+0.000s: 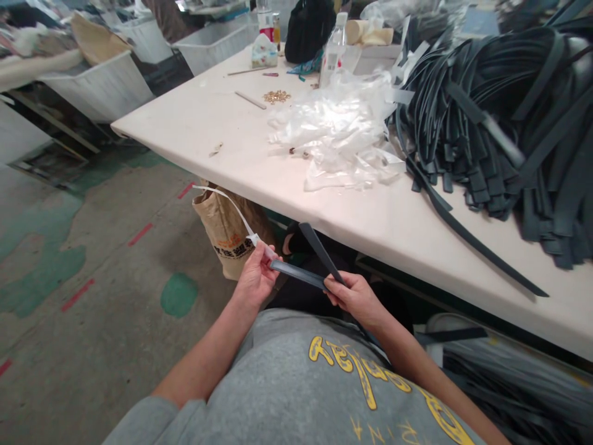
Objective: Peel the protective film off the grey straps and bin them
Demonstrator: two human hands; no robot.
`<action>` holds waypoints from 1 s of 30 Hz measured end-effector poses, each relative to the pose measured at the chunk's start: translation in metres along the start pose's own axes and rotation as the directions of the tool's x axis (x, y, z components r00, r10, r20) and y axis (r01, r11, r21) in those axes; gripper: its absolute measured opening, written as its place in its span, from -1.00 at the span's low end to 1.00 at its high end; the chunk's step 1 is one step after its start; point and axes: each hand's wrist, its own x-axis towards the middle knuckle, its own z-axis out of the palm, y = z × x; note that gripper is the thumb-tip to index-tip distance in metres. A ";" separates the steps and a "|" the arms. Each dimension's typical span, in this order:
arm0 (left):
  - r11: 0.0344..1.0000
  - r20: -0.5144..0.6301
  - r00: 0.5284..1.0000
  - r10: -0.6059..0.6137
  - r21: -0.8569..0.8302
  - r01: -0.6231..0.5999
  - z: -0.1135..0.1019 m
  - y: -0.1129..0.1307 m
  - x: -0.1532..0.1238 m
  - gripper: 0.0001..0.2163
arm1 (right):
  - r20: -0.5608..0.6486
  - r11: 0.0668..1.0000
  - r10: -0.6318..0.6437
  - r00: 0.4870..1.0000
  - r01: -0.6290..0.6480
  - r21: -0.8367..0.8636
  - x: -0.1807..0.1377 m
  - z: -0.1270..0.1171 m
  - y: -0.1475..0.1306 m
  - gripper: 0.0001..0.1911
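Over my lap, in front of the table edge, a dark strap (299,274) stretches between my two hands. My left hand (258,275) is closed at the strap's left end, pinching a white strip (231,207) there that curves up and away to the left. The strap is gripped further along by my right hand (352,295), its fingers closed around it. Another length of dark strap (319,250) sticks up from that hand; whether it is the same piece I cannot tell.
A big heap of dark straps (491,123) covers the table's right side, one strap (482,241) trailing forward. Clear plastic bags (343,130) lie mid-table, near small gold-coloured pieces (277,96). Below the edge stands a brown paper sack (222,232); a bin of straps (509,395) is lower right.
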 end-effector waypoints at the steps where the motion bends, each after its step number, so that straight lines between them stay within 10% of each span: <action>1: 1.000 -0.003 1.000 -0.008 0.008 0.008 -0.001 0.000 0.000 -0.81 | -0.012 1.000 -0.021 1.000 0.021 -0.022 0.002 -0.001 0.001 -0.64; 20: 0.986 0.020 0.997 0.076 0.150 -0.079 -0.009 -0.013 0.011 -0.86 | -0.062 0.536 -0.555 0.830 0.300 -0.789 -0.005 -0.004 0.012 -0.84; 30: 0.979 0.093 0.994 -0.063 0.197 0.044 -0.021 -0.040 -0.004 -0.81 | 0.070 0.852 -0.119 0.990 0.138 -0.505 0.000 -0.004 -0.015 -0.61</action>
